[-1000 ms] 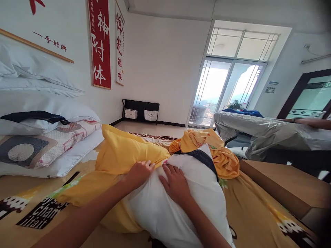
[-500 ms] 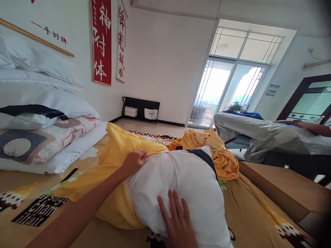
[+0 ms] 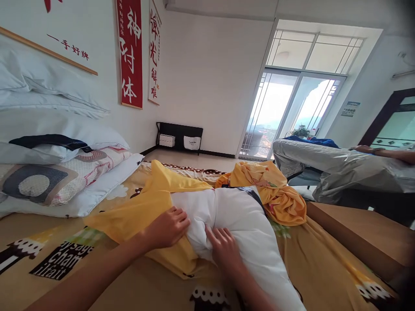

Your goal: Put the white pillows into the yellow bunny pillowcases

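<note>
A white pillow (image 3: pixel 253 229) lies in front of me, its left end inside a yellow pillowcase (image 3: pixel 136 211). My left hand (image 3: pixel 171 224) is closed on the pillowcase's edge, where the fabric meets the pillow. Just to the right, my right hand (image 3: pixel 225 248) has its fingers curled into the pillow, and creases run out from them. Part of the pillow's near side is hidden under my right forearm. A dark band (image 3: pixel 254 196) crosses the pillow's far right corner.
Stacked pillows (image 3: pixel 65 129) stand on the left. Crumpled orange cloth (image 3: pixel 285 203) lies beyond the pillow on the patterned bedding (image 3: pixel 311 263). At right are a brown board (image 3: pixel 363 229), a table under grey sheeting (image 3: pixel 350 164) and another person's arm (image 3: pixel 392 153).
My left hand has come nearer along the pillowcase edge. My right hand has moved up the pillow, its spread fingers now curled into it. The pillowcase's near side has shifted right.
</note>
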